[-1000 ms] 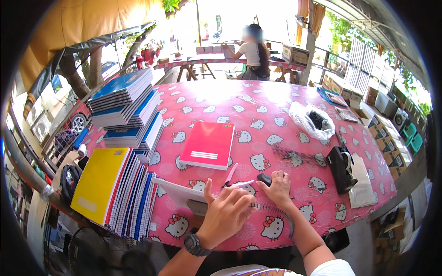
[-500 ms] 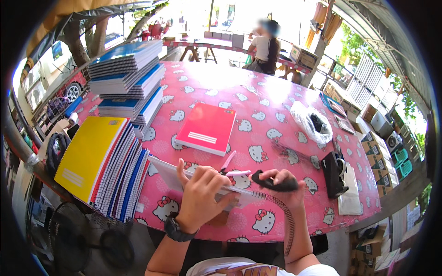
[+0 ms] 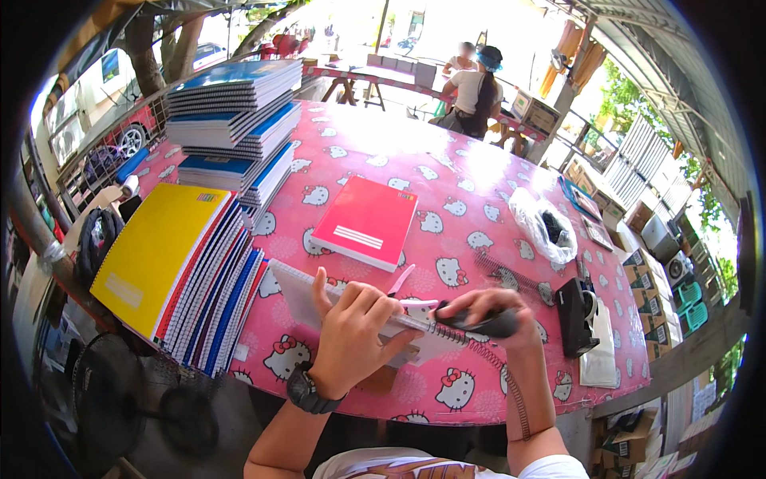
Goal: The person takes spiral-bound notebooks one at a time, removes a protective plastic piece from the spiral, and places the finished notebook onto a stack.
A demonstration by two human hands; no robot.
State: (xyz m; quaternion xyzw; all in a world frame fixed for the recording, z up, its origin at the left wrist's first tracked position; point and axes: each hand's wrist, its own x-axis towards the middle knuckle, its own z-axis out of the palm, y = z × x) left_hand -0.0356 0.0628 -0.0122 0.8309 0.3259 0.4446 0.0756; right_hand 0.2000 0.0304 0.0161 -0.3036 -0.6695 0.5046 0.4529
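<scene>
My left hand [image 3: 355, 327], with a black watch on its wrist, grips an unbound notebook [image 3: 299, 291] tilted over the table's near edge. A thin wire coil [image 3: 504, 371] runs out of the notebook's right-hand edge and hangs down across my right forearm. In my right hand [image 3: 499, 307] is a rounded black tool [image 3: 483, 322], held against the coil where it meets the notebook; that hand is partly blurred. Pink-handled pliers [image 3: 403, 279] lie just behind the notebook, partly hidden by it. Farther back a red notebook [image 3: 367, 222] lies flat.
Stacked blue notebooks [image 3: 239, 104] rise at the left behind a slanted pile topped by a yellow notebook [image 3: 163, 255]. Loose wire coils [image 3: 515, 275], a plastic bag [image 3: 542, 223] and a black holder [image 3: 576, 318] sit at the right. Two people [image 3: 475, 92] are at a far table.
My right hand with the black tool has moved in against the notebook's edge, and more coil shows along that edge. The left hand keeps its grip. The whole view has shifted slightly.
</scene>
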